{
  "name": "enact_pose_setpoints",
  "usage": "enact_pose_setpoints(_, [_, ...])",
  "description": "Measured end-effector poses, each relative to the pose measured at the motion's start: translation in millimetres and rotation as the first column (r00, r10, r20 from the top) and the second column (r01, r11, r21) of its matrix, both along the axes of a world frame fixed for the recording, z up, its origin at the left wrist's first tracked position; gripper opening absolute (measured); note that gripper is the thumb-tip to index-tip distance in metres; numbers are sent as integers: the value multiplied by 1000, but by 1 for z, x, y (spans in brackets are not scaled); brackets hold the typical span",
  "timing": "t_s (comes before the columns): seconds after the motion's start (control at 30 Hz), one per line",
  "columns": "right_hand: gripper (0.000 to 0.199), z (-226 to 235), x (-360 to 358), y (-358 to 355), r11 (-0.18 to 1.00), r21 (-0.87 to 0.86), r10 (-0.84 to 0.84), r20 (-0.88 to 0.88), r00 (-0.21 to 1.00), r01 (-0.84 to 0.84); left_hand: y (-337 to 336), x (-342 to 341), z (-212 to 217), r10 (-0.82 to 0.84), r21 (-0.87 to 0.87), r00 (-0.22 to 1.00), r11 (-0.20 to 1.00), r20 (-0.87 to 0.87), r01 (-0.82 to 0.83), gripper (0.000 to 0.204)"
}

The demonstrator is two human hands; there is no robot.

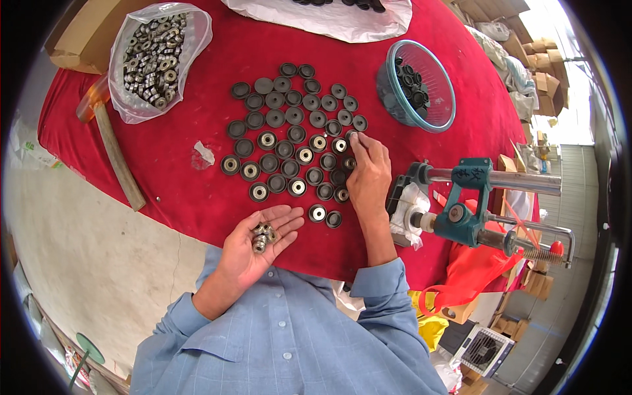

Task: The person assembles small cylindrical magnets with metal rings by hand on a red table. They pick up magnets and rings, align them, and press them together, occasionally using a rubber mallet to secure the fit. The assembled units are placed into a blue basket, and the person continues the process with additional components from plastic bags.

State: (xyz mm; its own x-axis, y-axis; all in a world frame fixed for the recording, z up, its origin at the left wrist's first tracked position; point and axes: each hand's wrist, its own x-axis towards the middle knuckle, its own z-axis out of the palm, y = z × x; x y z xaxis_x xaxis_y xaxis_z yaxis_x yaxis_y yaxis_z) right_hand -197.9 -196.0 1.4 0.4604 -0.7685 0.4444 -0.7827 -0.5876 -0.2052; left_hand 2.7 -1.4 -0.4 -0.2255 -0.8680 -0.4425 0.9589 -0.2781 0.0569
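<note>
Several small metal ball bearings [262,238] rest in the upturned palm of my left hand [247,245], just past the table's near edge, its fingers extended. My right hand [370,172] reaches palm down over the right side of a group of round black caps [276,118]. Its fingertips come together at a cap by the group's right edge; whatever they pinch is hidden beneath them. Bearings sit inside some of the nearer caps, such as the cap with a shiny ring [297,187]. Other caps hold nothing, several of them farther back.
A clear bag of bearings [157,59] stands far left beside a cardboard box [92,36] and a hammer [115,148]. At right are a blue basket of black caps [385,89] and a green bench press [469,204]. A white sack [316,23] lies at the back.
</note>
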Motion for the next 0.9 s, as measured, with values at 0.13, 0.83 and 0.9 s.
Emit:
enact_pose_setpoints(0.13, [41, 8, 1, 5, 998, 46, -32, -85, 996, 36, 0, -1, -1, 6, -1, 1000, 1000, 15, -6, 53])
enact_pose_setpoints(0.83, [35, 40, 64, 117, 741, 391, 444, 325, 835, -545, 7, 0, -11, 60, -10, 998, 998, -25, -61, 56])
enact_pose_setpoints(0.9, [35, 44, 65, 114, 711, 454, 421, 338, 842, -538, 7, 0, -16, 70, -9, 997, 997, -32, -71, 56])
